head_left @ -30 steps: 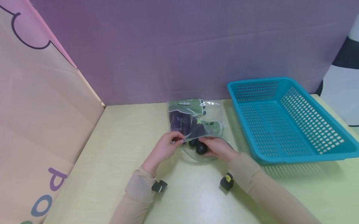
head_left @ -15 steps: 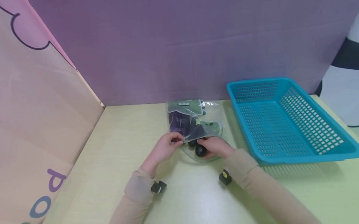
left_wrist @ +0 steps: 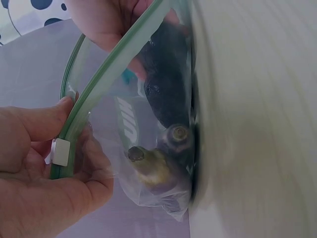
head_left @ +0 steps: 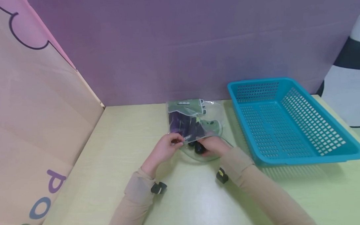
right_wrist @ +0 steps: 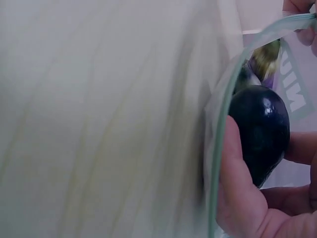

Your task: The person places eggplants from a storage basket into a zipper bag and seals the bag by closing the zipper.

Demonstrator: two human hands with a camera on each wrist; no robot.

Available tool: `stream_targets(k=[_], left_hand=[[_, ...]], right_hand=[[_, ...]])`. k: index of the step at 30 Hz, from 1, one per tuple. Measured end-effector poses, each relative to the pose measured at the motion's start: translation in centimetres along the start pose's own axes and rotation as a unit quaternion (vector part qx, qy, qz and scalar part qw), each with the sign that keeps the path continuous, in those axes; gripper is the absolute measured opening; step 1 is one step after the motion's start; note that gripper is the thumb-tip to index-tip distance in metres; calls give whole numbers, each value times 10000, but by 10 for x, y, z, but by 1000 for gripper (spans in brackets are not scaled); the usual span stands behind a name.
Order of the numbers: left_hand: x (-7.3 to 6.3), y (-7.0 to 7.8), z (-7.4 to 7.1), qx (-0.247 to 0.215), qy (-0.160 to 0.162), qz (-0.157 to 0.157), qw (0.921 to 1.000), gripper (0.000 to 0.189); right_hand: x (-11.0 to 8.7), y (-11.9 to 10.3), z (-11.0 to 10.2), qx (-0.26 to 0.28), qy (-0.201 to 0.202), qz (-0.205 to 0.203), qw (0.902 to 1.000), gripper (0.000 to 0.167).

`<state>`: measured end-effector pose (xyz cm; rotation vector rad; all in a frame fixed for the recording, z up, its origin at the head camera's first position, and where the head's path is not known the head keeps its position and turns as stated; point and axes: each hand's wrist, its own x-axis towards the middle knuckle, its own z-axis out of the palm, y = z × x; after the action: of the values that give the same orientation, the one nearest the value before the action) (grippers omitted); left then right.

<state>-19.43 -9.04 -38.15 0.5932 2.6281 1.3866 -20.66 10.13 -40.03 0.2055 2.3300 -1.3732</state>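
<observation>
A clear zip bag with green print lies on the table, its mouth toward me. My left hand pinches the mouth's left corner, thumb and fingers by the white slider on the green zip strip. Through the open mouth reaches my right hand, gripping a dark, glossy eggplant by its rounded end, thumb on one side and fingers on the other. More eggplants lie side by side in the bag, and a green-brown stem end shows near the left hand.
A blue-green plastic basket with perforated walls stands right of the bag. Behind the table rises a purple backdrop, and a printed pale panel borders the left side. Black camera mounts hang under both wrists.
My right hand and the eggplant have shifted slightly forward and left, deeper into the bag. The left hand keeps its place at the bag's corner.
</observation>
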Motion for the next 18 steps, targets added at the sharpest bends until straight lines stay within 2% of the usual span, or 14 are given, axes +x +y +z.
stream_targets(k=[9,15,18], left_hand=[[-1,-1,0,-62,-49,48,10000,8],[0,-3,1,-82,-45,109,9999,8],[0,-3,1,-99,-50,127,9999,9]], right_hand=[[13,0,0,-37,379,-369,9986,68],[10,-1,-1,-379,411,-543,9970,71],[2,-2,-4,-834,302,-663,9938,63]])
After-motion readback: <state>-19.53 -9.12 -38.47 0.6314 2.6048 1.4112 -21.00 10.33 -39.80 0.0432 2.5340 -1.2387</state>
